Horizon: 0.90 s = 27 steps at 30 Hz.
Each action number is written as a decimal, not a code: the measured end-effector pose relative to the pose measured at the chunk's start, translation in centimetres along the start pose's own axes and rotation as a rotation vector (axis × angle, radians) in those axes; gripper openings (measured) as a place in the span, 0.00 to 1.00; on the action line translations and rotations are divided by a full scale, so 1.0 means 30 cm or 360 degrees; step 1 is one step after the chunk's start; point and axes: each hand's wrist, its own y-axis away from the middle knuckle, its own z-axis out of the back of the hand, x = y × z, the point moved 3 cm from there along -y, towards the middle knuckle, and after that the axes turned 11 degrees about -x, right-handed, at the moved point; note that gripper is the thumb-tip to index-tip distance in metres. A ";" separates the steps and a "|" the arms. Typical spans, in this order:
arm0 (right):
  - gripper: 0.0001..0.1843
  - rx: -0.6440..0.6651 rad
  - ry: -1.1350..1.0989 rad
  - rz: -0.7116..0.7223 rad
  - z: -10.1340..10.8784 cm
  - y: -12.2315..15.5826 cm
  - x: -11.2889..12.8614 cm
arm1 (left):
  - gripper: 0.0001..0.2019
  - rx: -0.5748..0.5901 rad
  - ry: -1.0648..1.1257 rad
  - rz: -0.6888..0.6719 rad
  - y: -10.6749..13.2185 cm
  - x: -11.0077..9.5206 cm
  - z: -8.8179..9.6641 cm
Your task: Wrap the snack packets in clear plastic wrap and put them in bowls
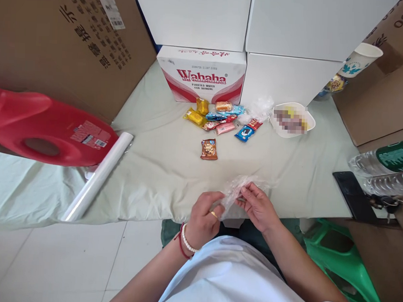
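A thin clear plastic bag (pixel 232 191), crumpled, is stretched between my two hands just over the table's front edge. My left hand (pixel 206 215), with a ring and bracelets at its wrist, grips the bag's left side with curled fingers. Thumb and fingers of my right hand (pixel 255 205) pinch its right side. Beyond the bag a brown cookie packet (pixel 209 149) lies alone on the cloth. Farther back is a loose group of wrapped snacks: yellow packets (pixel 195 117), a pink packet (pixel 225 127) and a blue packet (pixel 245 133).
A white bowl (pixel 310 121) with blurred contents stands beside another crumpled clear bag (pixel 260 110). A Wahaha carton (pixel 204 76) is behind. At left are a film roll (pixel 98 178) and a red jug (pixel 66 133). A phone (pixel 352 196) and bottles (pixel 394 157) lie right; a green stool (pixel 352 266) stands below.
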 end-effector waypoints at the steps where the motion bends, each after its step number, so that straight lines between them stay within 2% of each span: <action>1: 0.24 -0.0050 0.0018 0.0050 0.001 -0.017 -0.001 | 0.07 0.0099 0.0052 0.0007 0.013 0.002 -0.013; 3: 0.23 -0.0104 0.0143 0.0154 0.013 -0.044 0.003 | 0.11 0.0182 0.0199 0.0075 0.033 0.010 -0.031; 5: 0.21 -0.0105 0.0371 0.0277 0.026 -0.056 0.009 | 0.15 0.0059 0.0306 0.0243 0.040 0.021 -0.044; 7: 0.18 -0.0029 0.0622 0.0382 0.030 -0.054 0.010 | 0.18 -0.0102 0.0299 0.0435 0.032 0.033 -0.069; 8: 0.17 0.0031 0.0726 0.0405 0.029 -0.051 0.008 | 0.22 -0.0126 0.0263 0.0497 0.024 0.037 -0.089; 10: 0.16 0.0133 0.0859 0.0413 0.026 -0.046 0.002 | 0.26 -0.0060 0.0219 0.0542 0.001 0.042 -0.138; 13: 0.18 0.0147 0.0878 0.0399 0.035 -0.049 0.000 | 0.18 -0.0030 0.0295 0.0611 -0.032 0.063 -0.191; 16: 0.20 0.0030 0.0761 0.0367 0.071 -0.062 0.007 | 0.18 -0.0244 0.0406 0.0906 -0.050 0.118 -0.187; 20: 0.24 -0.0118 0.0582 0.0264 0.127 -0.074 0.008 | 0.21 -0.0517 0.0531 0.1269 -0.066 0.187 -0.133; 23: 0.25 -0.0184 0.0521 0.0241 0.143 -0.079 0.006 | 0.21 -0.0588 0.0486 0.1245 -0.077 0.182 -0.098; 25: 0.24 -0.0181 0.0579 0.0265 0.131 -0.079 0.005 | 0.19 -0.0485 0.0404 0.1050 -0.083 0.145 -0.101; 27: 0.22 -0.0109 0.0685 0.0307 0.102 -0.076 0.005 | 0.17 -0.0306 0.0312 0.0807 -0.087 0.100 -0.127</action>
